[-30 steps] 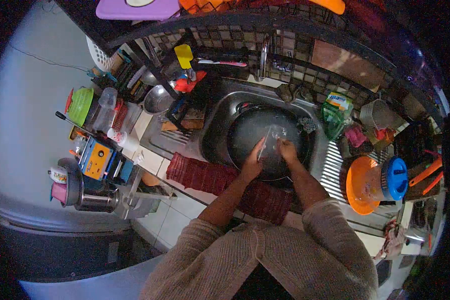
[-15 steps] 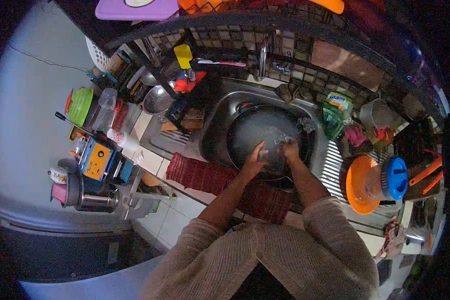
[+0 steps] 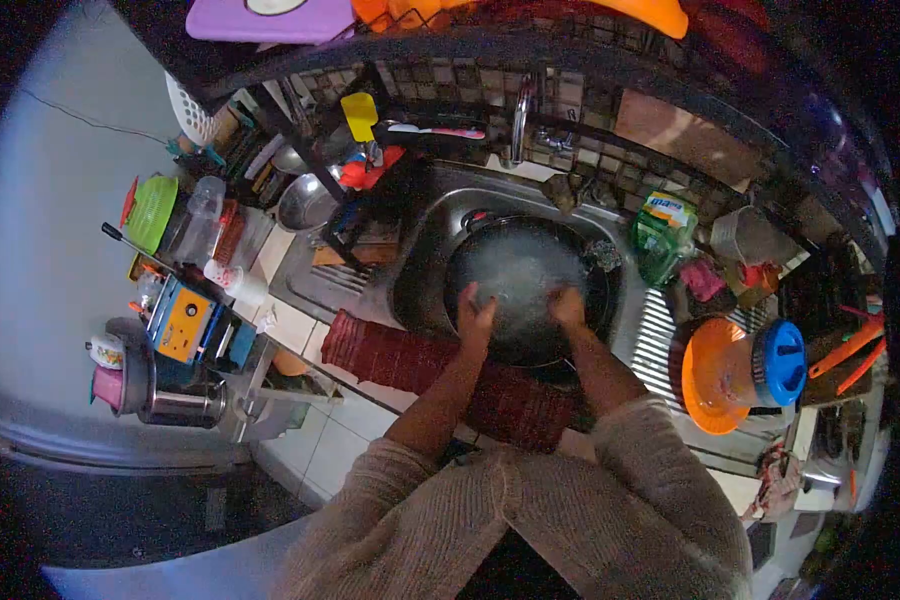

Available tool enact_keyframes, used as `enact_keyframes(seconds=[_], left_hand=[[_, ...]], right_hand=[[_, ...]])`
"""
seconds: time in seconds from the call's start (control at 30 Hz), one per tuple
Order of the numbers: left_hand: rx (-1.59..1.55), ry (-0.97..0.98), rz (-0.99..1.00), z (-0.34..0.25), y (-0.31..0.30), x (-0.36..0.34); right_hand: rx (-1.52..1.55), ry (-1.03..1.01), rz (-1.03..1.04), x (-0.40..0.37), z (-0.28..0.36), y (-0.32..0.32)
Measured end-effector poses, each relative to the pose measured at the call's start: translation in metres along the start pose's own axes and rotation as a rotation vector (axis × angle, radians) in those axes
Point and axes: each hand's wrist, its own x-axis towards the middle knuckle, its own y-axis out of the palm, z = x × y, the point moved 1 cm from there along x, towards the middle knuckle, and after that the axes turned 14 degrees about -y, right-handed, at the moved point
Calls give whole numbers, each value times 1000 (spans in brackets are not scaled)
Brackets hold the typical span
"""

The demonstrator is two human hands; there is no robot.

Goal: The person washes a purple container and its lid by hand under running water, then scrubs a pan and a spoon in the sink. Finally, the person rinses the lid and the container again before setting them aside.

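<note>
A large dark round pan [image 3: 598,290] sits in the steel sink [image 3: 422,245], with cloudy, whitish water [image 3: 518,272] in it. My left hand [image 3: 476,314] is at the pan's left side, its thumb and fingers apart. On the right, my right hand [image 3: 567,307] is over the pan with its fingers curled in; what they hold, if anything, is hidden. A crumpled shiny scourer-like clump [image 3: 602,255] rests at the pan's upper right rim. Below my left forearm, a dark red ribbed cloth [image 3: 400,358] lies along the counter's front edge.
Behind the sink stands a tap [image 3: 520,120]. To the right are a green detergent pouch [image 3: 664,240], an orange plate [image 3: 708,390] and a clear container with a blue lid [image 3: 778,362]. Metal bowls [image 3: 308,203] and a blue-and-orange device [image 3: 183,322] are at left.
My left hand has moved left, away from my right hand, towards the pan's left side. The right hand has shifted slightly, its fingers now more curled. The whole view has shifted a little left.
</note>
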Motion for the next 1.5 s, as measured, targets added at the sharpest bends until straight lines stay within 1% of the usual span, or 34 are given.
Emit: enact_keyframes(seconds=[0.03,0.07,0.1,0.13,0.2,0.23,0.27,0.3,0.33,0.37,0.4,0.43,0.47,0.5,0.53,0.6,0.63,0.7,0.73,0.8,0.9,0.97,1.0,1.03,1.1,1.13,1.2,1.23,1.3,1.33,1.37,1.4,1.43,1.5], left_hand=[[-1,-2,-5,-5,0,-2],[-188,-94,76,-8,1,-6],[-375,-186,157,-14,2,-10],[-375,-188,155,-2,-5,-7],[431,458,494,28,-14,5],[430,461,491,11,-10,-1],[164,-52,444,-19,-4,-12],[-110,-560,375,-42,1,-23],[-111,-560,374,-49,4,-25],[-117,-465,289,-51,5,-24],[-124,-369,203,-54,7,-23],[-126,-368,200,-55,9,-23],[-62,-321,109,-57,9,-23],[4,-275,18,-58,7,-24],[8,-279,15,-62,6,-27],[120,-183,0,-71,5,-29],[120,-180,0,-72,6,-29],[218,6,-55,-77,7,-32],[219,9,-53,-80,9,-34],[204,72,-75,-89,11,-40],[331,101,-91,-98,11,-45],[322,104,-83,-94,10,-44],[310,107,-72,-93,10,-43],[309,107,-74,-92,11,-43],[266,170,-73,-90,11,-43],[266,170,-74,-90,11,-44],[177,27,-8,-89,11,-45],[177,26,-8,-86,10,-43],[299,128,-43,-76,8,-38],[300,127,-44,-73,7,-37],[246,79,0,-70,7,-36],[192,31,44,-70,7,-35],[193,30,45,-70,7,-36],[170,105,116,-72,8,-37]], right_hand=[[267,-7,-118,-2,-2,0],[536,-13,-235,-5,-5,0],[536,-12,-231,19,-34,42],[349,-170,-209,45,-53,83],[-36,-481,-166,102,-79,156],[-233,-634,-143,123,-96,191],[-432,-782,-118,143,-113,217],[-434,-783,-118,85,-115,161],[-87,-401,-260,47,-69,92],[255,-10,-386,-12,2,3],[253,-13,-386,-17,4,-10],[546,-95,-674,-19,1,-18],[845,-179,-958,-22,-1,-25],[848,-178,-953,-22,-6,-22],[772,-148,-951,-17,-18,-11],[698,-120,-950,0,-37,14],[847,-199,-923,13,-45,32],[1142,-359,-858,29,-54,54],[1143,-360,-862,17,-43,36],[1079,-170,-560,-19,-9,-6],[1115,-254,-627,9,-33,33],[1142,-344,-692,38,-56,69],[1154,-390,-725,40,-56,69],[1154,-392,-723,42,-58,69],[1495,-277,-603,41,-62,66],[1495,-277,-603,35,-56,58],[1388,-294,-632,17,-38,39],[1333,-302,-647,8,-27,28],[1225,-319,-673,-4,-13,16],[1226,-318,-671,4,-20,26],[1117,-339,-681,12,-27,35],[1008,-359,-691,12,-24,32],[1009,-358,-690,11,-21,31],[1416,-117,-505,5,-8,22]])
